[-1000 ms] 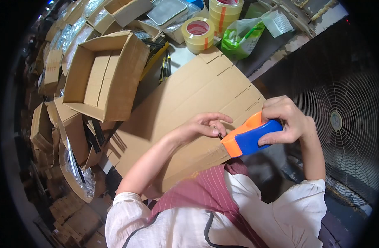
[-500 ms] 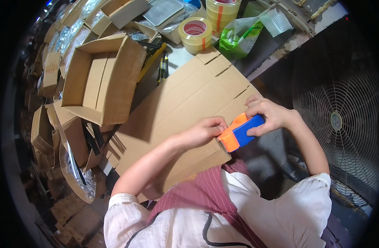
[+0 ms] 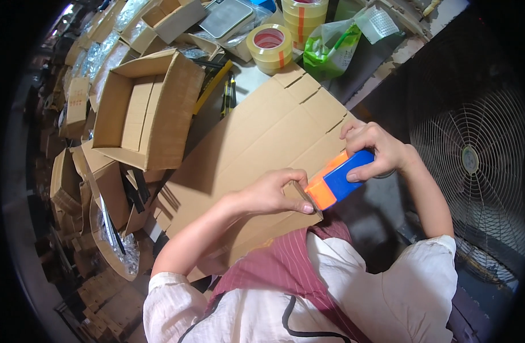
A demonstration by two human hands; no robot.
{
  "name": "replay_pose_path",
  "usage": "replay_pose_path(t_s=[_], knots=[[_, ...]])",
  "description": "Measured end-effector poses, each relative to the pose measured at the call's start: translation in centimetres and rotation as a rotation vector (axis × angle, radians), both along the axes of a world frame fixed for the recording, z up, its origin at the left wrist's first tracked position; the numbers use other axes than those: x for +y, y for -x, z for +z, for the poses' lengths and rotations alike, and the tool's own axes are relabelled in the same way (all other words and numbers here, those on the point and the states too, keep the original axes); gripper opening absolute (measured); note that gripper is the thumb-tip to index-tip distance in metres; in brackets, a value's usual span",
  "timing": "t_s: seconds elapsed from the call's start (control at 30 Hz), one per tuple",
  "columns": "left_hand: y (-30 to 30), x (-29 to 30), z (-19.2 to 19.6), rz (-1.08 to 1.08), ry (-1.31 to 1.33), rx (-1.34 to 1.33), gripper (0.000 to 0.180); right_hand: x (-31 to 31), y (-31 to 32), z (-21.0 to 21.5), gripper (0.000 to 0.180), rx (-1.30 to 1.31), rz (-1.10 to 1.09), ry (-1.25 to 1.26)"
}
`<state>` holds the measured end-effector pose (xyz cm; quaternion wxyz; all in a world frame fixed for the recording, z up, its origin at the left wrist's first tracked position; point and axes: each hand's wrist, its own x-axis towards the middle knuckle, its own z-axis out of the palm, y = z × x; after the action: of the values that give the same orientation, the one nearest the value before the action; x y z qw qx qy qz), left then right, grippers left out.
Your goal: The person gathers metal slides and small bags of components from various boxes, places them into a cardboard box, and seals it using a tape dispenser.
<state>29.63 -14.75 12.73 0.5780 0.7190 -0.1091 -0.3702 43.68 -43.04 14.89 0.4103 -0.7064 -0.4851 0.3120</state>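
Note:
A large flat cardboard sheet (image 3: 262, 131) with slotted edges lies in front of me. My left hand (image 3: 268, 194) pinches a small folded flap (image 3: 297, 191) at its near right corner, thumb pressing along the edge. My right hand (image 3: 380, 153) grips an orange and blue tape dispenser (image 3: 343, 176) from its far right side. The dispenser's orange end is right at the folded flap, next to my left thumb. Whether tape is stuck there cannot be made out.
An open cardboard box (image 3: 182, 111) stands tilted at the left. Behind the sheet are clear tape rolls (image 3: 274, 60), a green and white plastic bag (image 3: 326, 60) and yellow-black cutters (image 3: 228, 97). A caged fan (image 3: 471, 157) is at the right.
My left thumb has come down onto the corner, and a flap now stands folded up under it. My right hand has shifted slightly right with the tape dispenser.

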Motion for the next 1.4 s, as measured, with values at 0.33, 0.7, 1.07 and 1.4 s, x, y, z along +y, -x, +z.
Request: replay_pose_path(t_s=[0.33, 0.7, 1.07, 1.4], knots=[[1.6, 1.0, 3.7, 0.006, 0.126, -0.144, 0.04, 1.3, 1.9, 3.5, 0.04, -0.033, 0.027, -0.164], [11.2, 12.5, 21.4, 0.295, 0.477, -0.288, 0.084, 16.8, 11.2, 27.9, 0.065, 0.179, 0.12, -0.149], [28.3, 26.6, 26.3, 0.771, 0.66, -0.83, 0.119, 34.3, 25.6, 38.5, 0.056, -0.279, 0.492, -0.289], [40.2, 25.7, 27.1, 1.052, 0.387, -1.117, 0.113, 37.9, 34.0, 41.2, 0.052, -0.393, 0.467, -0.417]])
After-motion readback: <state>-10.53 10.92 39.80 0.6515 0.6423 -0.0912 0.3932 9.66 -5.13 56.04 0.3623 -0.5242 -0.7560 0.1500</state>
